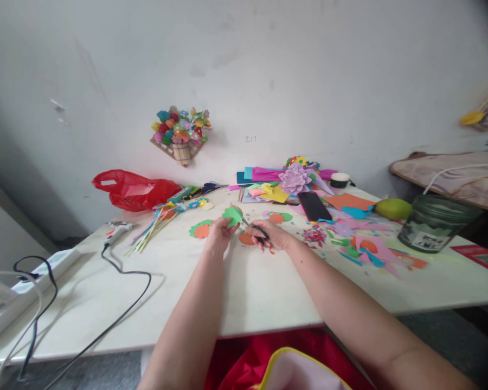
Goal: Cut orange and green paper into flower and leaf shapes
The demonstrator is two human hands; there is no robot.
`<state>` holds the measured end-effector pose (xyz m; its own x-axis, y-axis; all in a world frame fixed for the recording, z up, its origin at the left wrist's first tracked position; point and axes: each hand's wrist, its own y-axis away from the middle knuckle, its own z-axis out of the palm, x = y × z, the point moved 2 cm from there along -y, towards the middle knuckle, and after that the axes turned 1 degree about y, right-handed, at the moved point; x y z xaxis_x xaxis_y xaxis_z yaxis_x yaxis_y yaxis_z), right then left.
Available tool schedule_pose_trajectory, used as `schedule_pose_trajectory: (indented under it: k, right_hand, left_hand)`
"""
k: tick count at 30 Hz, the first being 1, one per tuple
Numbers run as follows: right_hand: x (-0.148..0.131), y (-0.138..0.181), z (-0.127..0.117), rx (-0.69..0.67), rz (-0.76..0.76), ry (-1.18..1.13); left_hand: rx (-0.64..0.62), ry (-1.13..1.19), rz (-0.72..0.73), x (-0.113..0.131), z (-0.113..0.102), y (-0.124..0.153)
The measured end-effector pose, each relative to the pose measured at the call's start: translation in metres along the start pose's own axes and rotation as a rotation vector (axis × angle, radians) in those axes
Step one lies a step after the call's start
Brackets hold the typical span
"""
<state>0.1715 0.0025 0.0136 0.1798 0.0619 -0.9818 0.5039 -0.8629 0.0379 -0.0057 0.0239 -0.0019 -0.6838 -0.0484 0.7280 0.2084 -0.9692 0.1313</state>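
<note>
The left hand [218, 232] pinches a green paper piece [232, 215] by its lower edge and holds it just above the white table [244, 292]. The right hand [273, 236] is closed around the black scissors [255, 228]. Their blades point up and to the left, toward the green piece, and the tips touch its right edge. An orange paper circle [246, 239] lies between both hands

A green paper cutout [232, 215], scallop-edged, is held up off the white tabletop [244, 292], tilted toward the scissors [255, 229]. Their blades, seemingly slightly parted, point toward ten o'clock into the cutout's lower edge; handles dark.
</note>
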Motion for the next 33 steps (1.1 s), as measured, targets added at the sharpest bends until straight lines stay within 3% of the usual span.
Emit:
schedule_pose_trajectory:
  k: [11, 33]
  right_hand:
    - [0.0029, 0.0013, -0.0019, -0.020, 0.025, 0.078]
    - [0.0000, 0.0001, 0.0010, 0.003, 0.006, -0.019]
  left_hand:
    - [0.025, 0.012, -0.011, -0.0003, 0.0009, 0.0016]
    - [0.024, 0.007, -0.027, 0.0005, 0.0066, 0.0086]
